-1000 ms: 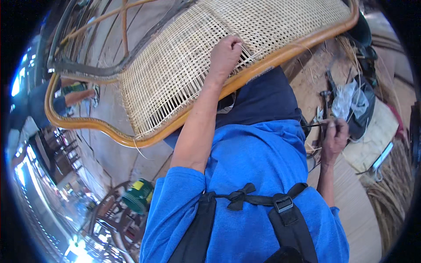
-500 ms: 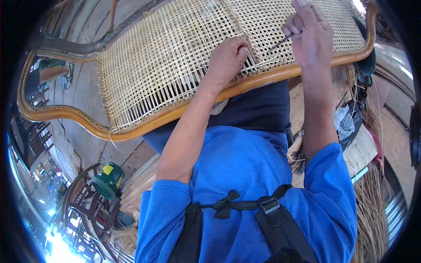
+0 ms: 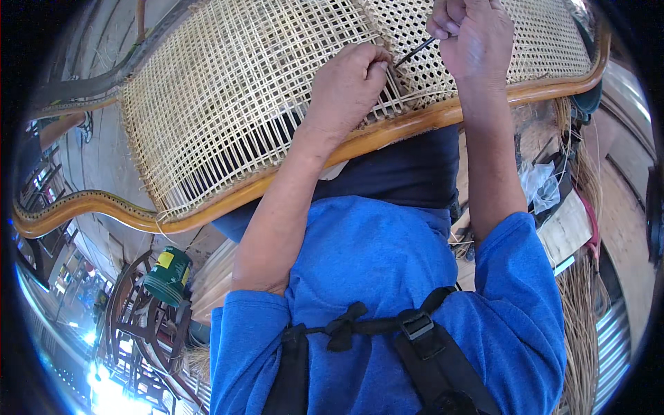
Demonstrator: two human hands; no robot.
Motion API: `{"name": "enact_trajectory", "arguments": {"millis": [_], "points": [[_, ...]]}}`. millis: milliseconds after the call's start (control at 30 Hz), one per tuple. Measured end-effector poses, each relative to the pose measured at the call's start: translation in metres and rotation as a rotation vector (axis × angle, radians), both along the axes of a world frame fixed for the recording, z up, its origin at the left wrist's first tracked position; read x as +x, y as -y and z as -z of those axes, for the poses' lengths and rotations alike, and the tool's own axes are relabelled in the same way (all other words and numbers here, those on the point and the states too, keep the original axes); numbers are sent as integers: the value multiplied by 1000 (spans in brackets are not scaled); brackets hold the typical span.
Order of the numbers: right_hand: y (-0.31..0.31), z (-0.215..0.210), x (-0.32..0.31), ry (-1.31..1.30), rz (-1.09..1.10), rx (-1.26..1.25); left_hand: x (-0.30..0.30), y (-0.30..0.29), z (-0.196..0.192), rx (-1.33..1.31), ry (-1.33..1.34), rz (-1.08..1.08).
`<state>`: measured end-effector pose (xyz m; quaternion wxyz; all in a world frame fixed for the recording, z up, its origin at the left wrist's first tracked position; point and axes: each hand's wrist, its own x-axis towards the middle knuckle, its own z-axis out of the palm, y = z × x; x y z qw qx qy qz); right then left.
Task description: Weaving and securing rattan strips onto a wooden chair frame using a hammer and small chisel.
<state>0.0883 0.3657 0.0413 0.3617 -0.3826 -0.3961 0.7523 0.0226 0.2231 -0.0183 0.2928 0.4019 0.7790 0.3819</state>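
So the wooden frame (image 3: 387,136) sits right across the lap, its curvy front rail running just above the dark trousers (image 3: 408,169). Past the left side of the weave there's open floor (image 3: 100,135), with a green bucket (image 3: 168,277) well apart at lower left. The right side is tighter: a clear plastic bag (image 3: 539,185) and a big bundle of dry fibres (image 3: 577,325) are out past the forearm.

The cane panel (image 3: 228,76) fills that frame. Left of the seam it's a pale square grid, pretty gappy along the front rail, where dark shows through; right of the seam it's a much denser pattern of little holes. A loose strand dangles at the frame's lower left.

Left hand (image 3: 349,86) is on the cane by the seam, fingers curled in, thumb up against them. Can't tell if that grip is pinching a strand. Right hand (image 3: 474,41), up at the top edge, has its grip closed around a thin dark tool (image 3: 416,52), which slants down toward the left thumb.
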Motion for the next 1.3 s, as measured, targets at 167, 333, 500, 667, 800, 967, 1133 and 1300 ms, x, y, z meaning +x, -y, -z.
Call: {"name": "enact_trajectory", "arguments": {"millis": [167,333,500,667,800,967,1133,1300], "points": [[8,5,-1,23,-67,20,-1,-1,3,-22,-11,15],[33,11,-2,112,-374,594,-3,5,-1,7,-24,4],[0,31,0,-61,-558,270,-3,5,4,-11,-32,49],[19,22,-2,63,-504,604,0,4,-1,-97,-24,32],[0,11,-13,41,-450,477,-6,8,2,-68,-107,57],[-47,-66,74,269,-530,1053,5,-6,2,22,-70,125],[24,14,183,891,-475,570,-1,1,3,-39,-106,125],[108,82,278,1405,-587,440,0,-18,-7,-1,-53,119]]}}
